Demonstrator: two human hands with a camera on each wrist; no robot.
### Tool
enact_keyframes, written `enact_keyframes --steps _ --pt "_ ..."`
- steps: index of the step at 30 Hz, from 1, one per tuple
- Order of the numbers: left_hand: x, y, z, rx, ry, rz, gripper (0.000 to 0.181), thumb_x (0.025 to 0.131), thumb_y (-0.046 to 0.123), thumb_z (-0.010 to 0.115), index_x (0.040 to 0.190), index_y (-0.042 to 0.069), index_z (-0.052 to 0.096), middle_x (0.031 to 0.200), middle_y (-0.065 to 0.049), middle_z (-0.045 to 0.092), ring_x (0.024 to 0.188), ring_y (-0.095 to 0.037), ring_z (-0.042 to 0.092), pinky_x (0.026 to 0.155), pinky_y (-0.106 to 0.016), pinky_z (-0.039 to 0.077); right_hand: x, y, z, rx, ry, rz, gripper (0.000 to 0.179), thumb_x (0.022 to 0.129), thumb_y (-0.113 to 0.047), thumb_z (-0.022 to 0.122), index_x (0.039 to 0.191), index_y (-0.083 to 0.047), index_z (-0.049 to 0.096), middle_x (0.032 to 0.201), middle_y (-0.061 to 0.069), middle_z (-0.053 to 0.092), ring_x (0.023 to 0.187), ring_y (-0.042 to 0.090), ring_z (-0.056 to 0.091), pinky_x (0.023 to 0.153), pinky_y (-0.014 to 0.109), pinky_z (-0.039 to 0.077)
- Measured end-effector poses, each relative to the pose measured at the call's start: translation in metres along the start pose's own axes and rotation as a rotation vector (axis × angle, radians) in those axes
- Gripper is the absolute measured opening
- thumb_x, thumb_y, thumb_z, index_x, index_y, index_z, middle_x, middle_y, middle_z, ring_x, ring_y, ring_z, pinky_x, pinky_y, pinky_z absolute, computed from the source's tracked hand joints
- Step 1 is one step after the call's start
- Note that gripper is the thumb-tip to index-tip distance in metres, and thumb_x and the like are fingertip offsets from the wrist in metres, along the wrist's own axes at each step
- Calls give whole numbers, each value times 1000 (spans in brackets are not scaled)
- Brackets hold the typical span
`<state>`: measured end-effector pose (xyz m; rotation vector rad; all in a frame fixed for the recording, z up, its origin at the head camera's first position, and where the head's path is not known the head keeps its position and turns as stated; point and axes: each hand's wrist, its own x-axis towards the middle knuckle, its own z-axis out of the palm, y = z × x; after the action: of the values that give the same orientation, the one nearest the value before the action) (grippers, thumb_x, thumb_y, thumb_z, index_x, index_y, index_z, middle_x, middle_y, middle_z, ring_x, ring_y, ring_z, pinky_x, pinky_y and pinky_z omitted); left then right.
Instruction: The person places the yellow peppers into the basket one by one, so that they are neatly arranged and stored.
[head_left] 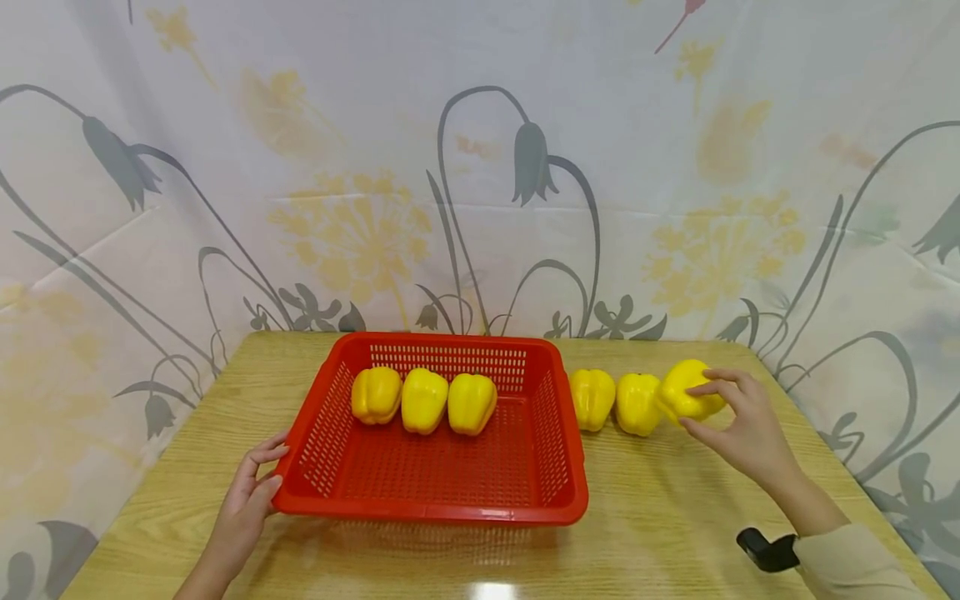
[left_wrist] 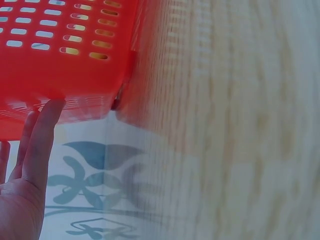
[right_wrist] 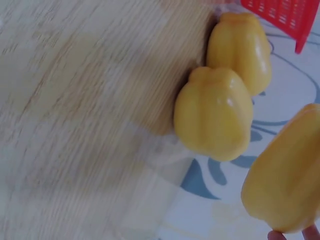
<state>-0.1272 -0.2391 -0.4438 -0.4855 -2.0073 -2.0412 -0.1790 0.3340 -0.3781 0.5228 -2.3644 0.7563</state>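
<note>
My right hand pinches a yellow bell pepper between thumb and fingers, raised over the right part of the table. In the right wrist view that pepper is tilted, with fingertips at its lower end. Two more yellow bell peppers, a nearer one and one by the basket, stand on the table to its left. My left hand touches the left rim of a red plastic basket; its fingers look fairly straight in the left wrist view.
Inside the basket, a left pepper, a middle pepper and a right pepper sit in a row toward the back. The wooden table ends at a flower-patterned cloth. A black band is on my right wrist.
</note>
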Motion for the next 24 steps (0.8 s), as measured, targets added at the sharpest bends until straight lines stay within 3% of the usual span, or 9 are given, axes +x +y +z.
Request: enact_keyframes --steps 11,18,24 --pt "0 1 0 3 3 5 26 97 -6 31 118 2 43 135 1 34 105 -3 54 67 -25 54 11 -19 7 36 -25 -95 47 50 6 84 91 -5 65 115 20 51 104 41 40 80 53 30" --pt "0 1 0 1 -2 2 27 96 -7 30 117 3 44 134 2 35 103 -5 56 66 -26 55 22 -37 14 48 -53 -136 43 53 7 82 90 -7 65 113 18 51 107 39 40 79 46 32" --pt "-1 0 -1 -12 -6 20 27 96 -8 30 117 2 44 135 1 35 102 -7 57 65 -26 55 31 -49 23 89 -80 -146 39 55 4 82 87 -10 63 111 17 51 106 39 40 79 50 33"
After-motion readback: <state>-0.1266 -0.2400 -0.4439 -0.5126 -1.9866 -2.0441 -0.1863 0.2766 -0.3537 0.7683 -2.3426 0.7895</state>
